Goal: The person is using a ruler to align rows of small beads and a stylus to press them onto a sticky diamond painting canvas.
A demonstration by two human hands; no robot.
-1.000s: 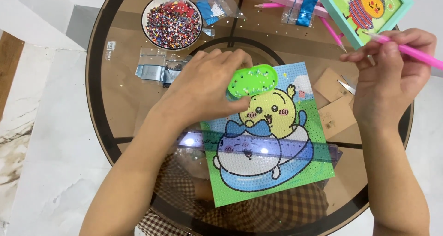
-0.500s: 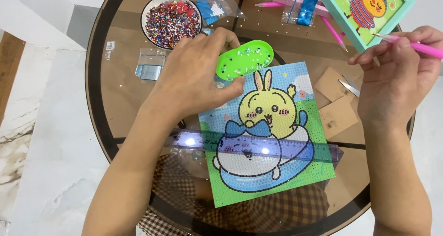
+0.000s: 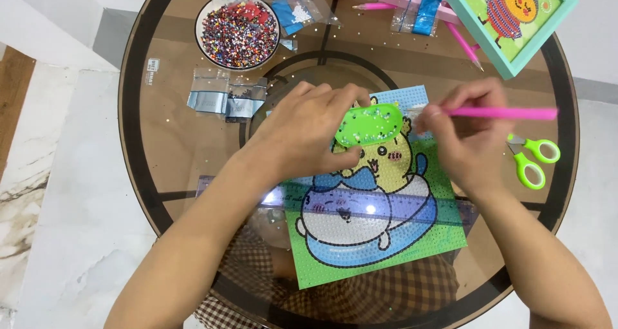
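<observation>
1. now, left hand (image 3: 309,132) grips the green tray (image 3: 368,125) over the canvas (image 3: 380,194), beads (tiny ones) kept close.
2. right hand (image 3: 467,136) pinches the pink pen (image 3: 508,113), tip pointed at the tray.

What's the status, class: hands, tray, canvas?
Left hand holds green oval bead tray over cartoon diamond-painting canvas. Right hand grips pink pen. Clear purple ruler lies across canvas.
</observation>
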